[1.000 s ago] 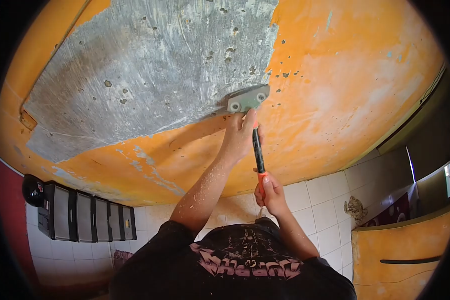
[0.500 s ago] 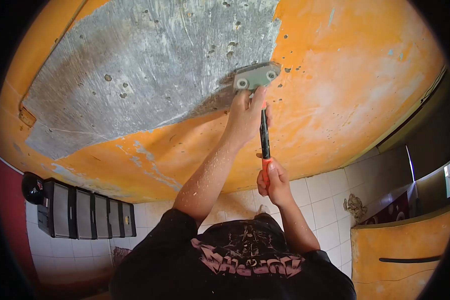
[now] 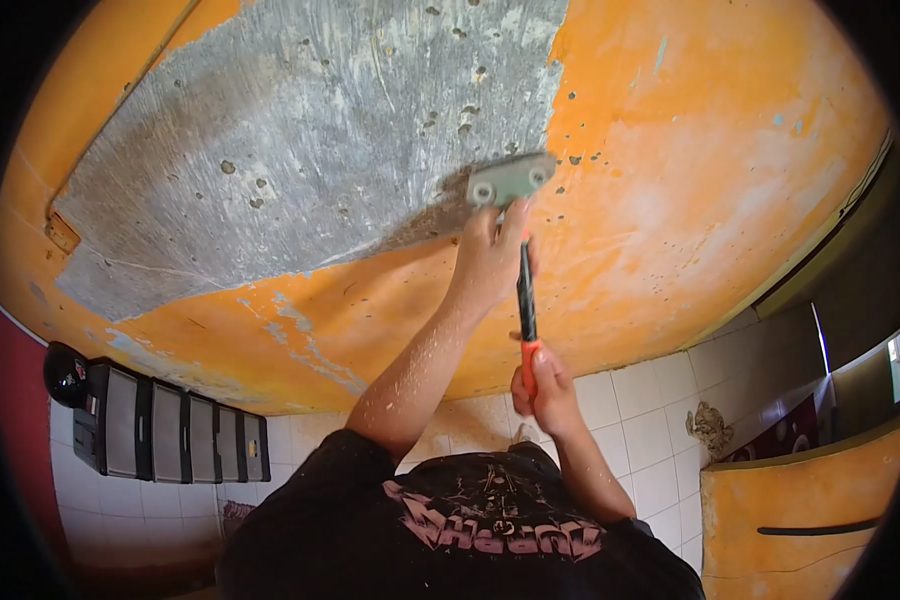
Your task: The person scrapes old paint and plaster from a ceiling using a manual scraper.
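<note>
A long-handled scraper (image 3: 528,300) with a wide, grey-green head (image 3: 511,187) lies against the wall, at the border between bare grey plaster (image 3: 320,150) and orange paint (image 3: 660,200). Two round fasteners show on the head. My left hand (image 3: 490,262) is closed around the upper handle, just below the head, thumb pressed up near it. Lower down, my right hand (image 3: 548,390) wraps the orange grip at the handle's end. Pale flakes cling to my left forearm (image 3: 420,375). The blade edge is blurred.
A drawer unit (image 3: 170,425) with a black helmet (image 3: 66,375) at its end stands at the lower left. White floor tiles (image 3: 650,400) run along the wall's foot. A crumpled cloth (image 3: 708,428) lies at right beside a low orange partition (image 3: 810,500).
The scraper and both hands have moved slightly down the wall. The whole view has shifted a little too. Both hands keep their hold.
</note>
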The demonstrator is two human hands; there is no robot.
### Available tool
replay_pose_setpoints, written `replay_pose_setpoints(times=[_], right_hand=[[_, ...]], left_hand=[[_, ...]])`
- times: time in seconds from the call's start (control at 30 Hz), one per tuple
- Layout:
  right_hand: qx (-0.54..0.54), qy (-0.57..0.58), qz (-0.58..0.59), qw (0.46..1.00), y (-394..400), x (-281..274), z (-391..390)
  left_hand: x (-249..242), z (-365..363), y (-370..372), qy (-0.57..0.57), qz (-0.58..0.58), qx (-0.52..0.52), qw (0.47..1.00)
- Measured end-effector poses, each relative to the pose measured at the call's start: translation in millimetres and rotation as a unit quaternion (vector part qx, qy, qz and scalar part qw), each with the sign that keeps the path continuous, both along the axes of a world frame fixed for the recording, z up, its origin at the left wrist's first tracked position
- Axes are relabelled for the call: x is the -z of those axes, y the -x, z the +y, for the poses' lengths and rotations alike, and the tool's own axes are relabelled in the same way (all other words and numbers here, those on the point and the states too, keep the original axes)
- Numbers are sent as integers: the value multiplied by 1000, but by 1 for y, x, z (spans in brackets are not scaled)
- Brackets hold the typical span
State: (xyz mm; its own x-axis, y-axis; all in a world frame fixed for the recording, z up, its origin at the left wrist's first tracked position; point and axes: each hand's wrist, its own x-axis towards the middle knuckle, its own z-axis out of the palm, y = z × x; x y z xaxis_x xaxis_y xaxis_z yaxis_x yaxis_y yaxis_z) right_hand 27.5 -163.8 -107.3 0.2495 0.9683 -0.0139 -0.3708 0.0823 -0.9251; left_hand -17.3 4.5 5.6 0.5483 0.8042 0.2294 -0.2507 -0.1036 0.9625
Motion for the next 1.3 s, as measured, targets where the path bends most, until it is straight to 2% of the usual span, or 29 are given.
replay_pose_setpoints(times=[0.07,0.2,0.3,0.4,0.5,0.53,0.63,0.77,0.8,0.9,1.03,1.17,1.2,1.23,1.3], right_hand=[[-1,8,-5,1000,5,12,-4],[-1,-16,-18,1000,-12,-6,5],[2,-15,1,1000,-9,-14,6],[-4,2,22,1000,2,13,-1],[0,6,0,1000,-6,12,1],[5,-15,-11,1000,-10,5,4],[4,-14,11,1000,-12,-14,6],[-5,-1,18,1000,-4,17,-2],[-7,24,5,1000,-1,13,-4],[12,-19,-31,999,-5,8,6],[-4,-26,17,1000,-8,-22,11],[-2,6,6,1000,-2,-4,2],[2,16,5,1000,-2,-7,1],[6,27,6,1000,-3,-8,1],[4,-21,14,1000,-11,-12,6]], left_hand=[[23,-1,1,33,1,-12,999],[-5,9,-6,-59,17,21,998],[-9,4,-10,-34,0,-2,999],[14,0,1,-2,30,-4,1000],[10,3,-1,-9,27,19,999],[2,9,-3,-51,29,30,998],[-19,0,-10,-60,12,-2,998],[15,-2,-1,-14,30,-16,999],[15,-5,0,-5,5,-9,1000],[1,2,-4,-30,7,-5,1000],[-33,-2,-7,-45,-15,-7,999],[11,4,-3,-9,-18,-5,1000],[6,1,-3,14,-30,-11,999],[-3,4,-4,-21,-24,0,999],[-25,5,-5,-75,-11,19,997]])
